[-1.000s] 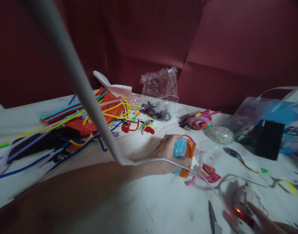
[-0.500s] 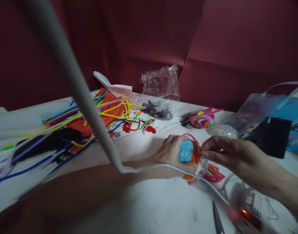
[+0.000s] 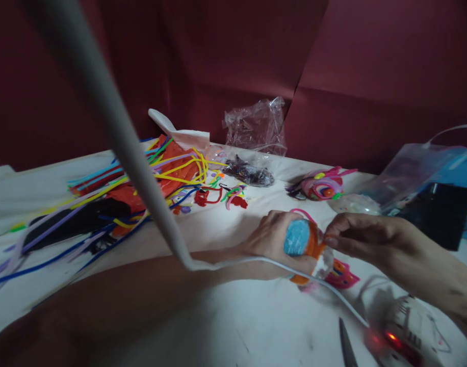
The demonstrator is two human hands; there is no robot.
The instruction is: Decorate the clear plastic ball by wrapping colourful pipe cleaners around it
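My left hand (image 3: 274, 239) is wrapped round what looks like a small clear plastic bottle (image 3: 326, 262), partly covered in blue and orange material. The blue patch (image 3: 296, 237) faces up beside my fingers, with an orange band (image 3: 314, 244) to its right. My right hand (image 3: 356, 237) is closed in a pinch at the edge of this band, its fingertips touching the orange material. A pink loop (image 3: 303, 213) sticks out behind the bottle. Beyond its lower right side lies a flat pink piece with orange on it (image 3: 342, 274).
A white cable (image 3: 256, 259) crosses over my left forearm. Scissors-like dark blade (image 3: 347, 341) and a device with a red light (image 3: 392, 337) lie in front. Coloured pipe cleaners (image 3: 183, 173), a pink craft figure (image 3: 323, 184), clear wrapping (image 3: 254, 127) and a black box (image 3: 447, 214) stand around.
The view has shifted slightly, so things sit a little further right. Both hands keep their hold on the bottle and its orange band, with little visible movement.
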